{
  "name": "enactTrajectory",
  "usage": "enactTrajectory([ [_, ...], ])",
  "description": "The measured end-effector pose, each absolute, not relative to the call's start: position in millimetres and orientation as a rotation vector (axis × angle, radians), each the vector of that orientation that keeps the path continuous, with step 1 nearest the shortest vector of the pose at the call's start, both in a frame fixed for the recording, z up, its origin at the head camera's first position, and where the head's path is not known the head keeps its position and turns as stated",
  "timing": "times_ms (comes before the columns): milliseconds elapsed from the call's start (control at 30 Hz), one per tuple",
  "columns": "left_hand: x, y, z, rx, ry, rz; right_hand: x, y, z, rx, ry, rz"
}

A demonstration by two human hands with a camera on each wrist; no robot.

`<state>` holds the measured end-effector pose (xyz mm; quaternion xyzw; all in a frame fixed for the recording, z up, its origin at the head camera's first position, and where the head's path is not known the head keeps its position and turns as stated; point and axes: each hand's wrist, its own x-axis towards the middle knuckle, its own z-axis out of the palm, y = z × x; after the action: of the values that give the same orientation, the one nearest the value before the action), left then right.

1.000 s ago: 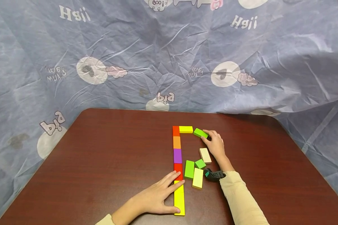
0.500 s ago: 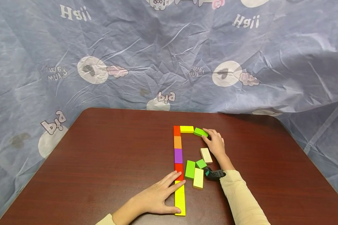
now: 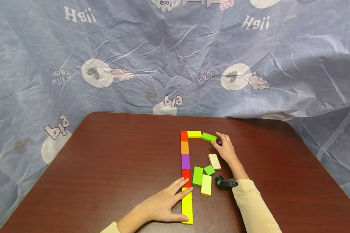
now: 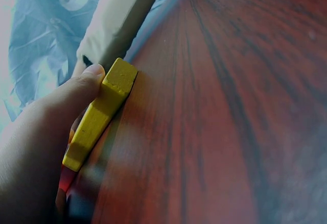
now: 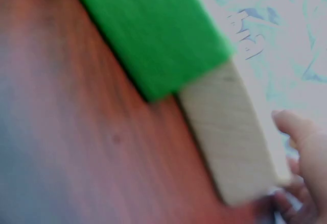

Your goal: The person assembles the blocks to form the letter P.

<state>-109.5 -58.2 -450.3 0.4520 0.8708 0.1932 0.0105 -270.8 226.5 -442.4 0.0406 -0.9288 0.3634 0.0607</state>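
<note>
In the head view my left hand (image 3: 163,202) lies with spread, nearly straight fingers over the near end of a row of blocks. Its thumb touches the near end of the yellow piece (image 3: 187,207), also seen in the left wrist view; other fingertips rest on the red block (image 3: 186,176). Beyond them run a purple block (image 3: 185,161), an orange block (image 3: 185,148) and a far red block (image 3: 184,136). A yellow block (image 3: 194,134) extends right from there. Beside it lies a slightly angled green block (image 3: 209,137), with my right hand (image 3: 227,149) at its right end, fingers parted.
Between the row and my right forearm lie a cream block (image 3: 214,161), a small green block (image 3: 209,170), a green block (image 3: 197,176) and a pale yellow block (image 3: 206,185). A patterned cloth (image 3: 175,64) hangs behind the brown table (image 3: 119,161).
My right hand has loosened from the green block and shifted slightly right. The green block has come up against the yellow block's end. My left hand stays in place.
</note>
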Motion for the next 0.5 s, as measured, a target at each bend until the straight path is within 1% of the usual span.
enactTrajectory([
  [200,-109,-58,-449,1.406,2.725,0.610,-245,233,-431,0.112,-2.912,1.092],
  [367,-109,-58,-449,1.390,2.713,0.601,-220,229,-426,0.103,-2.951,1.000],
  [500,-109,-58,-450,1.385,2.713,0.600,-206,223,-424,0.105,-2.986,0.940],
])
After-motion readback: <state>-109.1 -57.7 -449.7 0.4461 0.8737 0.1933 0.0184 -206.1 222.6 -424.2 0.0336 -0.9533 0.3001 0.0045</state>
